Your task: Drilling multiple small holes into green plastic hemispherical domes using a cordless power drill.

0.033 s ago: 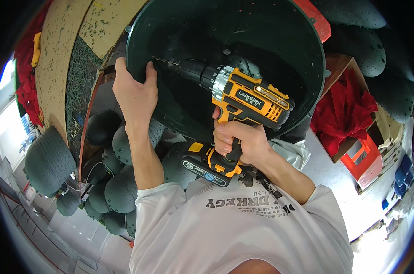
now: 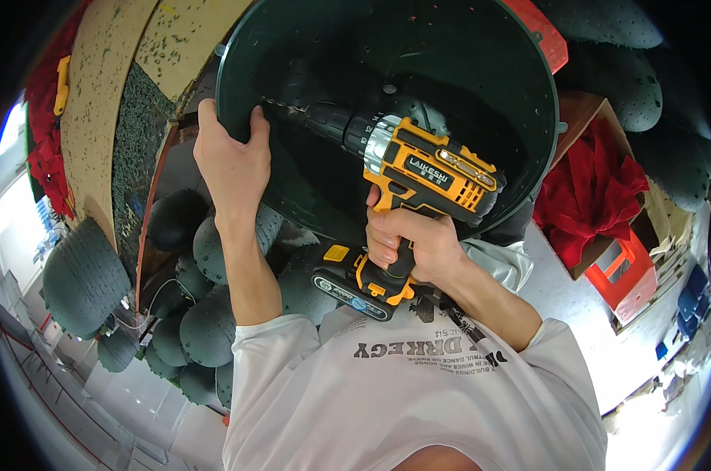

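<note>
Head view: pinching the left wall of the dark green tub [image 2: 473, 59] with the left hand [image 2: 232, 161], laying thumb inside, hiding most fingers beyond the rim. Wrapping the right hand [image 2: 422, 245] around the grip of the yellow-and-black drill [image 2: 434, 166] at the tub's near side, setting forefinger by the trigger (can't tell if pressing). Keeping hands apart. Aiming the drill bit [image 2: 288, 106] at the tub's left inner wall, just beside the left thumb; not showing clearly whether touching the wall. Main risk, probably: skating off the curved wall and nicking the thumb, owing to bracing so near the tip. Also possibly twisting the tub loose, owing to steadying by one pinch; maybe snapping the slim bit, owing to pushing at a slant. Less likely: snagging the white shirt [image 2: 418, 385], nearest the battery pack [image 2: 349, 292] below the tub.
</note>
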A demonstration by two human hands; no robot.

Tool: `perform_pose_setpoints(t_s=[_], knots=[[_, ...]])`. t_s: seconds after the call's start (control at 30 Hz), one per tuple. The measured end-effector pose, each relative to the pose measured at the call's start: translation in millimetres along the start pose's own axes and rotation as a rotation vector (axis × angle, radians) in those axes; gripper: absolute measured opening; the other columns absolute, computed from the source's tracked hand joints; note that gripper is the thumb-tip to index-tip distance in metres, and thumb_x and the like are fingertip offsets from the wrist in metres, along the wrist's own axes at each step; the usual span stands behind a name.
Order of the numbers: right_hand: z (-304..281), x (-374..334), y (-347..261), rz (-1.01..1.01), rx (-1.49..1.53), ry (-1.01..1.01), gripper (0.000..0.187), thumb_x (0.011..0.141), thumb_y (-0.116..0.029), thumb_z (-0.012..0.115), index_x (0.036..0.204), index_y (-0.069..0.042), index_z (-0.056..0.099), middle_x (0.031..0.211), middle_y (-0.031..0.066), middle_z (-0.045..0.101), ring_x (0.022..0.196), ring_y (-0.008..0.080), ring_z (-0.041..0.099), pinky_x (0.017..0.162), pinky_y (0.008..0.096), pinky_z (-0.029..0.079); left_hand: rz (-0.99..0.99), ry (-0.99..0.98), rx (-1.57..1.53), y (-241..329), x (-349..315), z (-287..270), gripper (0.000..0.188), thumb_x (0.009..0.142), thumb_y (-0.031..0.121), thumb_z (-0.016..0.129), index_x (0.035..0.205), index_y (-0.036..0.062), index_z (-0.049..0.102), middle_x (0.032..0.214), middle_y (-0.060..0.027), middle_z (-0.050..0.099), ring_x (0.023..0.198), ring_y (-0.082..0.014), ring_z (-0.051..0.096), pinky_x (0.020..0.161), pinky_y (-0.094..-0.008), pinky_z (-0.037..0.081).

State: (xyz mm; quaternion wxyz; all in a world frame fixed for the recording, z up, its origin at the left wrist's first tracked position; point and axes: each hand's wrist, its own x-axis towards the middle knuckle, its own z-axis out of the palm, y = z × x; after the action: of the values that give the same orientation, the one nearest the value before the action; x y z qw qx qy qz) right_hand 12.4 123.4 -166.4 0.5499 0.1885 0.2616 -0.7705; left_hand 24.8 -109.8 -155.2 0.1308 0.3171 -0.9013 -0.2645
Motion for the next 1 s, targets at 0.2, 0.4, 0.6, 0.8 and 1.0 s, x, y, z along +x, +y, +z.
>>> perform_pose_setpoints(t_s=[0.2,0.4,0.6,0.8,1.0], knots=[[-0.2,1.4,1.0,0.019,0.005,0.009,0.02,0.087,-0.003,0.058,0.106,-0.001,0.056,0.062,0.0032,0.045,0.051,0.0134,0.046,0.052,0.0305,0.042,0.09,0.026,0.017,-3.1,-1.2,-0.8,0.023,0.088,0.01,0.071,0.1,-0.0023,0.055,0.088,-0.0204,0.07,0.083,-0.0361,0.07,0.075,-0.0399,0.052],[-3.1,4.5,2.4,0.032,0.016,0.01,0.02,0.086,-0.004,0.06,0.106,-0.002,0.056,0.063,0.0027,0.046,0.052,0.0128,0.047,0.052,0.0301,0.043,0.045,0.014,0.044,-3.7,-1.0,0.4,0.023,0.089,0.01,0.07,0.1,-0.0022,0.054,0.088,-0.0214,0.07,0.084,-0.0377,0.07,0.075,-0.0404,0.052],[-2.2,1.4,-6.4,0.016,-0.036,0.0,0.024,0.086,-0.001,0.06,0.109,-0.001,0.055,0.064,0.0022,0.047,0.053,0.012,0.048,0.052,0.0292,0.043,0.036,0.035,-0.018,-1.5,3.0,5.0,0.024,0.088,0.01,0.07,0.1,-0.0023,0.054,0.088,-0.0228,0.069,0.086,-0.0409,0.069,0.075,-0.0415,0.052],[2.7,-65.4,-53.7,-0.031,-0.55,-0.059,0.033,0.088,-0.004,0.061,0.118,0.004,0.051,0.067,0.0038,0.053,0.057,0.0114,0.05,0.055,0.0279,0.043,0.09,0.03,-0.03,-7.5,4.5,-0.3,0.023,0.088,0.008,0.068,0.104,-0.0015,0.054,0.094,-0.0222,0.066,0.092,-0.0443,0.064,0.078,-0.0457,0.049],[-24.5,-112.5,-140.8,-0.837,-0.696,-0.24,0.053,0.087,-0.008,0.067,0.131,0.003,0.04,0.066,0.002,0.046,0.055,0.0138,0.047,0.055,0.0312,0.043,0.053,0.005,-0.019,-0.4,6.8,-3.2,0.024,0.087,0.004,0.065,0.107,-0.0014,0.052,0.103,-0.022,0.061,0.097,-0.0449,0.059,0.081,-0.0453,0.048]])
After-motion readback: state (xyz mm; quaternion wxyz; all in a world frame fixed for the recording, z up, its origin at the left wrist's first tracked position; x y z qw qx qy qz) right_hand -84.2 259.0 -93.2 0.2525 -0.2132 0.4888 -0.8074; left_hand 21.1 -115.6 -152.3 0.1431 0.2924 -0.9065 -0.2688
